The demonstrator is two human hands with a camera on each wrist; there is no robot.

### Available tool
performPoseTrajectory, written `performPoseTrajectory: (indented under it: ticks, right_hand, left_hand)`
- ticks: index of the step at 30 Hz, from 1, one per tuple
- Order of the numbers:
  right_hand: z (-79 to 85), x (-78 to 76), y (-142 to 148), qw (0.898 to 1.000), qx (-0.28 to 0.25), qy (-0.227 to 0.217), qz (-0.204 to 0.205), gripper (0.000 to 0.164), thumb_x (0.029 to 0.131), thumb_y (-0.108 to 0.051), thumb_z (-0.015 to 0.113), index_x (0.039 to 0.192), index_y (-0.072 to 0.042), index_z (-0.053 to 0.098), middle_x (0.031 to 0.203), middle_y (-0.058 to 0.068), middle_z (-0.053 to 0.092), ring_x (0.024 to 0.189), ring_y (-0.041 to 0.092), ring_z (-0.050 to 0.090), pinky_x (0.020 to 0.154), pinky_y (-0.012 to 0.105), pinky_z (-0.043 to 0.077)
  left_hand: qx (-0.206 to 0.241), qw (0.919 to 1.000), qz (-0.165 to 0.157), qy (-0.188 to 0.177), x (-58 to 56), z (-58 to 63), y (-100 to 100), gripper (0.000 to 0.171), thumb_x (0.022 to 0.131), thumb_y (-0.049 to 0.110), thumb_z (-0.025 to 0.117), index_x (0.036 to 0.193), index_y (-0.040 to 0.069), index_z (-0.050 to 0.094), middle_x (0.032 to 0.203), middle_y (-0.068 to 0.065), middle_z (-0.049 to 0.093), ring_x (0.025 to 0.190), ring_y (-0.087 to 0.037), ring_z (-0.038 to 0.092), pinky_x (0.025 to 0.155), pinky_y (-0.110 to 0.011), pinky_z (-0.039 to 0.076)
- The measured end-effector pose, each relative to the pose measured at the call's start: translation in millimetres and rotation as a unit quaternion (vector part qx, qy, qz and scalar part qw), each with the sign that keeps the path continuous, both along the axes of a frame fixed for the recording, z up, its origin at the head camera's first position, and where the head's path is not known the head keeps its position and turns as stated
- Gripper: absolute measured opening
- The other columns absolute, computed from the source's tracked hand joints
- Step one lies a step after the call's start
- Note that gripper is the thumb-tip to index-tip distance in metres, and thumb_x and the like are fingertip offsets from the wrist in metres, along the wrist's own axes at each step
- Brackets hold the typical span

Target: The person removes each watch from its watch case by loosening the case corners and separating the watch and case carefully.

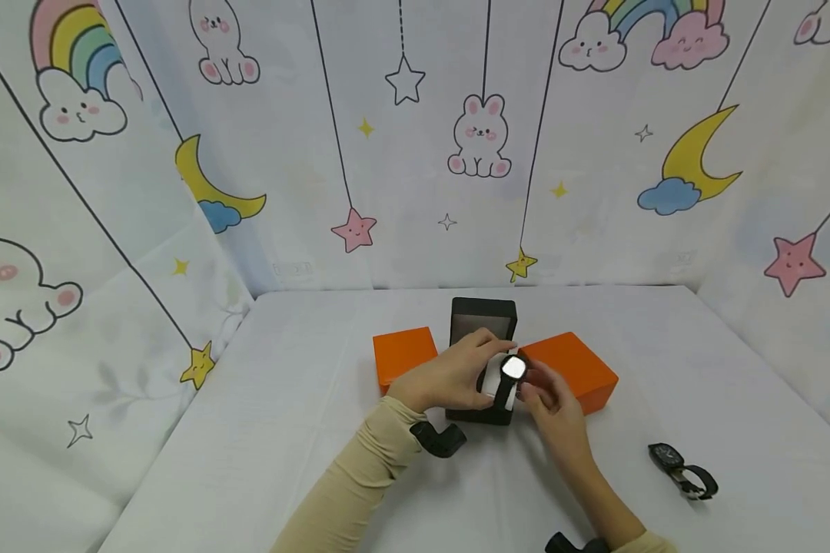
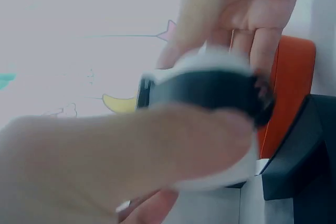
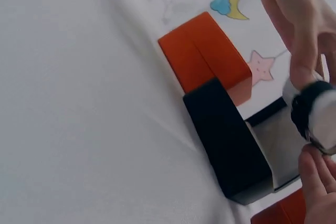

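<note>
A wristwatch point(image 1: 514, 367) with a black strap and a bright, glare-lit dial lies around a white watch cushion point(image 1: 493, 376). My left hand point(image 1: 449, 375) grips the cushion, its thumb point(image 2: 210, 140) lying along the black strap point(image 2: 205, 90) in the left wrist view. From the other side, my right hand point(image 1: 556, 403) pinches the watch at its edge, fingertips point(image 3: 310, 163) right below the dial in the right wrist view. Both hands are over an open black watch box point(image 1: 484, 307), whose lid stands up at the back. Its pale lining point(image 3: 281, 142) shows inside.
An orange box point(image 1: 404, 355) stands left of the black box, and another orange box point(image 1: 572, 369) to the right. A second black-strapped watch point(image 1: 683, 470) lies at the right of the white-covered table point(image 1: 283, 399). Printed curtains hang behind.
</note>
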State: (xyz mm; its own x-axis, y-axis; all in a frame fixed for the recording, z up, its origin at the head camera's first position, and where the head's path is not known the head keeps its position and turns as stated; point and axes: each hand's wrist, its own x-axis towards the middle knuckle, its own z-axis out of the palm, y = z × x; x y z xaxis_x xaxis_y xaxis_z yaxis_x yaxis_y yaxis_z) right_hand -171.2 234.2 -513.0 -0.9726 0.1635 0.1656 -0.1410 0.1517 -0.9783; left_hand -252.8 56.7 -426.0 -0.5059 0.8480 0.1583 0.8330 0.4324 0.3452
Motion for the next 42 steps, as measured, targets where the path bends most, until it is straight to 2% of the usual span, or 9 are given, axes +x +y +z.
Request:
performPoseTrajectory:
  ticks: [3,5,10,16,20,24,28,31,42]
  right_hand:
    - [-1.4,2.4,-5.2,1.0,0.027,-0.005,0.006,0.064,0.091,-0.027,0.063,0.145,-0.007,0.035,0.134,0.012,0.049,0.105,-0.005,0.057,0.086,0.009,0.046]
    - [-1.4,3.5,-8.3,0.999,0.051,-0.005,0.006,0.068,0.088,-0.028,0.067,0.145,-0.006,0.036,0.137,0.013,0.048,0.111,0.003,0.057,0.088,0.011,0.047]
    - [-2.3,4.1,-10.8,0.996,0.09,-0.003,-0.018,0.064,0.086,-0.028,0.07,0.14,-0.004,0.045,0.13,0.012,0.055,0.111,0.024,0.061,0.086,0.021,0.051]
    - [-2.1,4.9,-12.6,0.992,0.118,0.008,-0.04,0.05,0.086,-0.031,0.069,0.13,-0.01,0.056,0.115,0.007,0.062,0.1,0.016,0.065,0.079,0.017,0.053]
    - [-3.8,3.8,-12.6,0.99,0.126,0.022,-0.054,0.049,0.085,-0.03,0.07,0.129,-0.011,0.058,0.115,0.004,0.063,0.099,0.008,0.064,0.078,0.013,0.052]
    - [-6.0,3.7,-13.7,0.989,0.128,0.043,-0.066,0.049,0.087,-0.024,0.069,0.13,-0.005,0.056,0.118,0.01,0.064,0.098,0.011,0.065,0.077,0.012,0.051]
    - [-8.3,3.8,-15.4,0.983,0.15,0.075,-0.078,0.046,0.087,-0.015,0.069,0.128,0.003,0.057,0.111,0.016,0.067,0.09,0.015,0.068,0.071,0.011,0.051]
    - [-10.0,4.4,-16.4,0.976,0.174,0.095,-0.086,0.045,0.086,-0.01,0.069,0.126,0.006,0.057,0.107,0.018,0.069,0.083,0.018,0.069,0.067,0.013,0.053]
    - [-9.8,5.9,-16.6,0.961,0.223,0.137,-0.086,0.041,0.082,-0.004,0.069,0.121,0.007,0.06,0.105,0.019,0.07,0.084,0.027,0.07,0.067,0.031,0.057]
  left_hand:
    - [0.007,0.9993,0.032,0.018,0.9,-2.9,3.2,0.083,0.076,0.02,0.077,0.146,0.014,0.035,0.128,-0.006,0.048,0.11,-0.016,0.048,0.096,-0.021,0.043]
    - [0.004,0.9988,0.04,0.027,2.5,-3.6,5.7,0.084,0.077,0.023,0.076,0.148,0.016,0.032,0.131,-0.007,0.049,0.114,-0.018,0.049,0.099,-0.024,0.043]
    - [-0.02,0.998,0.031,0.052,3.1,-4.7,9.5,0.081,0.08,0.029,0.074,0.149,0.017,0.032,0.135,-0.003,0.054,0.122,-0.02,0.05,0.106,-0.028,0.038]
    - [-0.063,0.9967,0.003,0.051,4.2,-6.2,8.3,0.078,0.084,0.026,0.072,0.15,0.019,0.031,0.146,0.0,0.044,0.128,-0.022,0.042,0.103,-0.028,0.041]
    - [-0.063,0.9963,0.0,0.059,5.1,-6.6,8.1,0.08,0.082,0.028,0.074,0.15,0.021,0.03,0.146,-0.001,0.042,0.128,-0.019,0.037,0.102,-0.025,0.041]
    - [-0.056,0.9965,0.028,0.056,3.9,-8.9,7.6,0.087,0.078,0.036,0.077,0.15,0.018,0.03,0.142,-0.001,0.045,0.123,-0.015,0.045,0.103,-0.023,0.041]
    - [-0.081,0.9934,0.071,0.039,3.1,-9.2,8.5,0.091,0.077,0.044,0.076,0.149,0.01,0.03,0.143,-0.003,0.047,0.124,-0.015,0.052,0.104,-0.025,0.042]
    - [-0.095,0.9917,0.08,0.033,2.1,-9.2,9.7,0.089,0.078,0.044,0.075,0.147,0.006,0.033,0.142,-0.005,0.049,0.126,-0.017,0.052,0.104,-0.028,0.042]
    - [-0.047,0.9979,0.042,0.016,-3.6,-11.7,6.7,0.076,0.075,0.041,0.078,0.135,0.005,0.049,0.116,-0.001,0.065,0.09,-0.008,0.06,0.084,-0.017,0.049]
